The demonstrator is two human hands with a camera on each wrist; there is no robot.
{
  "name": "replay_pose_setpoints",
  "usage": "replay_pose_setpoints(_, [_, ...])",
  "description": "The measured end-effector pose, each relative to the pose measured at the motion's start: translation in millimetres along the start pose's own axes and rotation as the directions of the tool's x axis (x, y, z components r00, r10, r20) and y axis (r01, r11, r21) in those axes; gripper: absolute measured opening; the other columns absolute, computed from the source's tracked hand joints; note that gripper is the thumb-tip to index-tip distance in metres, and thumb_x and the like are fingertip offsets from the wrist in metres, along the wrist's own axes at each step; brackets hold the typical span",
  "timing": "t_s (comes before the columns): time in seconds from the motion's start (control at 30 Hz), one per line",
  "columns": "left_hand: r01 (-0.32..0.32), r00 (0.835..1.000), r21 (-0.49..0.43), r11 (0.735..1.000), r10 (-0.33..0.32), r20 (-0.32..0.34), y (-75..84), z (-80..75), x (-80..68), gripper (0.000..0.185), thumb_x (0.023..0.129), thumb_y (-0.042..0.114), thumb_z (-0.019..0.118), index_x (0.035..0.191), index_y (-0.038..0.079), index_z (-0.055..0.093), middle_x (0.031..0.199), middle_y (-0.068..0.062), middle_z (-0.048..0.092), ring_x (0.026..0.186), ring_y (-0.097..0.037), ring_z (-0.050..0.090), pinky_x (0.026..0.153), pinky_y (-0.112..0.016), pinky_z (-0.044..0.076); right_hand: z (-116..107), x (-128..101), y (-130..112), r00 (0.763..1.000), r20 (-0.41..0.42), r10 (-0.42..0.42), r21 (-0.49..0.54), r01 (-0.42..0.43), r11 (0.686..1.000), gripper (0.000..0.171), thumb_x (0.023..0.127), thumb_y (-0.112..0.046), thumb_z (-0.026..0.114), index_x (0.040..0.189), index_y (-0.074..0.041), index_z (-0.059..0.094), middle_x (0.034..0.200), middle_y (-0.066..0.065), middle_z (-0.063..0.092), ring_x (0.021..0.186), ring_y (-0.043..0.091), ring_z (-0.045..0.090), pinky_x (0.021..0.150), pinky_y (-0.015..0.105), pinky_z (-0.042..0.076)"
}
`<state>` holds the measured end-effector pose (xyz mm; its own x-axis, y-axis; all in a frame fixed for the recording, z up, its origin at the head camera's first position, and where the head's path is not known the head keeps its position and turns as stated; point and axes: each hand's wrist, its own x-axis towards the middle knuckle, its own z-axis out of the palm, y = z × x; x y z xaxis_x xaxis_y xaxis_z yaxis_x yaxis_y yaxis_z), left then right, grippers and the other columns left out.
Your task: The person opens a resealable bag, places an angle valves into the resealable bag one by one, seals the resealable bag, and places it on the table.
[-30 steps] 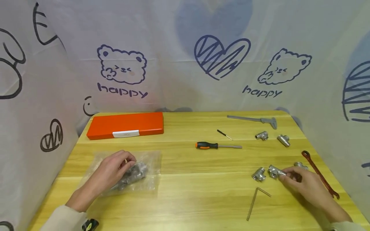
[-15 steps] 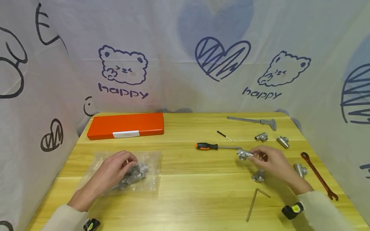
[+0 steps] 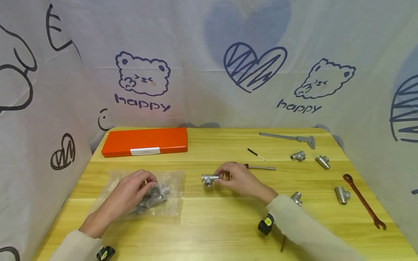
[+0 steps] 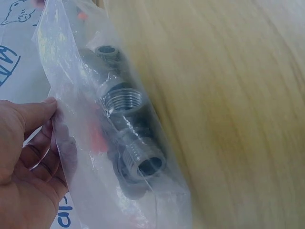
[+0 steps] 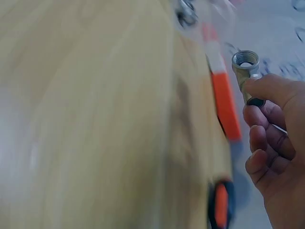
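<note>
Now we pinch one metal tee fitting in the right hand, above the table middle.
Left hand pinches the plastic bag holding several fittings; the number is unclear. We judge the tee heavy, stiff and smooth, best taken by one threaded arm. Four tees more lie loose at right.
</note>
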<state>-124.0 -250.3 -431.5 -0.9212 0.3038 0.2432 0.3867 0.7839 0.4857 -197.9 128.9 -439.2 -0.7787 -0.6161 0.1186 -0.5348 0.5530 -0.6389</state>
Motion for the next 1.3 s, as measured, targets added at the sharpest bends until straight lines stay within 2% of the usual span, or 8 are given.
replay_pose_setpoints(0.27, [-0.041,0.999,0.006,0.999,0.042,-0.02,1.5,4.2,1.1,0.006,0.105,0.017,0.074,0.102,0.013,0.077,0.089,0.01,0.064,0.073,-0.001,0.05,0.065,-0.024,0.049,65.9,40.0,-29.7,0.993,0.115,-0.032,0.119,0.018,0.993,0.017,0.101,-0.029,0.081,0.109,-0.014,0.08,0.09,-0.009,0.071,0.076,0.002,0.059,0.072,0.021,0.051])
replay_pose_setpoints(0.4, [-0.046,0.999,0.002,0.999,0.046,-0.025,2.6,4.6,2.6,0.006,0.105,0.017,0.074,0.102,0.013,0.077,0.09,0.01,0.066,0.075,-0.002,0.052,0.066,-0.024,0.049,90.5,52.8,-43.7,0.988,0.142,-0.058,0.101,0.044,0.994,0.011,0.101,-0.025,0.081,0.099,-0.014,0.077,0.084,-0.011,0.067,0.075,-0.001,0.056,0.071,0.017,0.048])
replay_pose_setpoints(0.53, [-0.029,0.999,0.007,1.0,0.029,-0.023,2.4,2.9,2.7,0.004,0.105,0.015,0.074,0.102,0.016,0.076,0.091,0.009,0.066,0.076,-0.003,0.053,0.067,-0.025,0.05,107.5,63.3,-57.4,0.991,0.12,-0.058,0.072,0.05,0.996,0.023,0.1,-0.033,0.082,0.089,-0.016,0.072,0.075,-0.01,0.059,0.07,0.001,0.049,0.066,0.017,0.042])
replay_pose_setpoints(0.67, [-0.01,1.0,0.023,1.0,0.011,-0.018,0.6,0.8,1.5,0.004,0.105,0.014,0.074,0.102,0.015,0.076,0.092,0.009,0.066,0.077,-0.003,0.053,0.068,-0.025,0.049,122.3,71.3,-69.0,0.993,0.093,-0.076,0.079,0.069,0.994,0.024,0.102,-0.037,0.08,0.099,-0.014,0.079,0.079,-0.011,0.066,0.072,0.0,0.051,0.068,0.016,0.044])
replay_pose_setpoints(0.77, [-0.011,1.0,0.03,0.999,0.011,-0.015,-0.3,0.0,1.1,0.004,0.105,0.014,0.074,0.102,0.015,0.076,0.092,0.009,0.066,0.078,-0.003,0.053,0.07,-0.026,0.05,134.5,74.0,-68.3,0.989,0.077,-0.123,0.045,0.12,0.992,0.022,0.106,-0.035,0.075,0.11,-0.014,0.081,0.091,-0.011,0.074,0.078,-0.001,0.056,0.074,0.018,0.048])
replay_pose_setpoints(0.9, [-0.021,1.0,0.027,0.999,0.022,-0.022,-0.6,-1.4,0.2,0.004,0.105,0.013,0.074,0.102,0.016,0.076,0.093,0.009,0.066,0.079,-0.003,0.055,0.071,-0.027,0.052,130.7,69.5,-70.3,0.99,0.093,-0.11,0.061,0.104,0.993,0.027,0.107,-0.037,0.074,0.121,-0.014,0.08,0.107,-0.008,0.08,0.087,-0.002,0.062,0.081,0.019,0.052])
replay_pose_setpoints(1.07, [-0.018,0.999,0.027,0.999,0.019,-0.029,-0.2,-3.5,-1.4,0.006,0.106,0.014,0.073,0.102,0.018,0.076,0.093,0.01,0.066,0.079,-0.003,0.055,0.07,-0.026,0.052,103.3,52.4,-63.1,0.992,0.111,-0.054,0.141,0.038,0.989,0.025,0.105,-0.036,0.077,0.12,-0.017,0.08,0.105,-0.008,0.077,0.084,-0.001,0.062,0.078,0.018,0.053])
replay_pose_setpoints(1.3, [-0.004,1.0,0.02,1.0,0.005,-0.024,-0.8,-4.4,-3.3,0.005,0.106,0.016,0.073,0.102,0.016,0.076,0.094,0.01,0.067,0.08,-0.003,0.055,0.071,-0.026,0.052,36.0,9.0,-19.5,0.999,0.046,-0.016,0.104,0.011,0.995,0.028,0.107,-0.031,0.075,0.126,-0.012,0.079,0.106,-0.007,0.077,0.082,0.005,0.06,0.076,0.024,0.052])
